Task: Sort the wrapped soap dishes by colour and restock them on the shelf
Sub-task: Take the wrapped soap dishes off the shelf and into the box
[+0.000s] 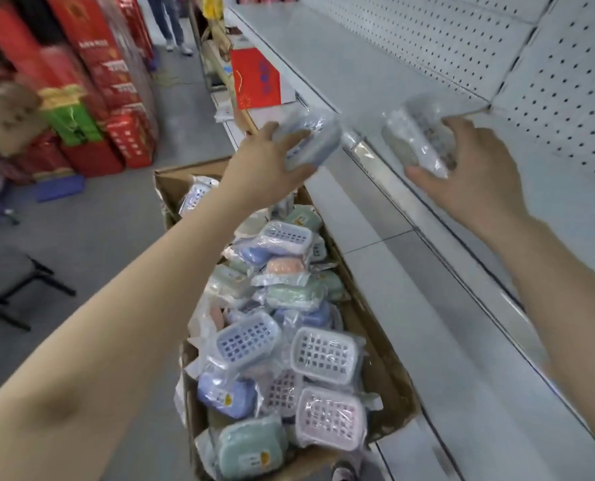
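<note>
My left hand (pixel 271 157) grips a wrapped blue soap dish (pixel 315 142) in the air, just off the front edge of the grey shelf (pixel 358 88). My right hand (pixel 473 171) holds a wrapped greenish soap dish (pixel 416 140) down on the shelf board, near the pegboard back. Both dishes are blurred. Below, a long cardboard box (pixel 390 380) on the floor holds several wrapped dishes in blue, green, pink and white.
A lower grey shelf (pixel 428 324) runs along the box's right side. A red gift box (pixel 254 78) stands further down the shelving. Stacked red and green cartons (pixel 91 109) line the aisle's left side. A person's legs (pixel 171 26) show at the far end.
</note>
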Tool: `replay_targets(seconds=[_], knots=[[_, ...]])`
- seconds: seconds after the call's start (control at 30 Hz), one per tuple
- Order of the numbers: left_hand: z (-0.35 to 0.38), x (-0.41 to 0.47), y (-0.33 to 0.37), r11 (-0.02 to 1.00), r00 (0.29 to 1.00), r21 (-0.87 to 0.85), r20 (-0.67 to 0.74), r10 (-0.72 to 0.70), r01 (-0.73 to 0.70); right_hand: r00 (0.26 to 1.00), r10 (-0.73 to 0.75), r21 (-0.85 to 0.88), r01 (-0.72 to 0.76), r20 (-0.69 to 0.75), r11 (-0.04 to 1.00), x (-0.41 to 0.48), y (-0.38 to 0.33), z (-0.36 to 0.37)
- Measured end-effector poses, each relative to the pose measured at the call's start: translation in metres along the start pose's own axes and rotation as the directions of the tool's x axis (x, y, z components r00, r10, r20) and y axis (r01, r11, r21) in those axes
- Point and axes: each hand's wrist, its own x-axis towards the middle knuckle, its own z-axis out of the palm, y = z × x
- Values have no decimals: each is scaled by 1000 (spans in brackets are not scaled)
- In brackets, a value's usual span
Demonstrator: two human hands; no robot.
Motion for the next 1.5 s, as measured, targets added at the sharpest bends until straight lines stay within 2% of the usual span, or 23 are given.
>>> replay_targets(seconds=[0.13,0.23,0.3,0.37,0.43,0.57,0.63,0.7,0.77,0.9,1.07,1.17,1.27,1.5], knots=[[12,-80,-49,995,993,-2,60,-100,100,988,-17,-17,20,151,1000,-74,-46,36],[28,-132,-75,987,975,1,150,-162,164,929,-1,-84,35,371,996,-134,-61,71],[39,-160,-88,979,960,-11,197,-198,204,850,-40,-137,130,525,982,-170,-64,93],[48,-182,-96,968,939,-16,246,-239,251,733,-111,-102,240,671,965,-199,-68,104],[52,-196,-101,961,926,-8,270,-264,277,631,-161,-47,299,759,953,-216,-73,114],[55,-214,-107,950,914,2,270,-301,313,486,-270,-12,502,831,865,-231,-76,145],[57,-221,-108,940,904,5,275,-329,341,418,-321,39,556,850,830,-237,-78,157],[59,-227,-106,938,900,20,275,-338,347,383,-368,84,587,847,805,-243,-79,165],[61,-230,-106,933,893,35,277,-354,359,383,-405,118,588,830,800,-245,-79,171],[63,-235,-105,917,864,64,315,-392,393,442,-421,154,523,792,838,-233,-81,178],[66,-228,-113,939,842,122,417,-343,322,636,-402,108,449,659,887,-191,-72,175],[77,-213,-122,969,867,120,434,-246,215,719,-331,12,410,611,912,-161,-71,181],[96,-191,-137,992,868,108,486,-105,59,760,-243,-78,360,603,930,-134,-80,194],[132,-160,-179,946,734,75,651,193,-316,822,27,-214,116,569,970,-87,-125,241]])
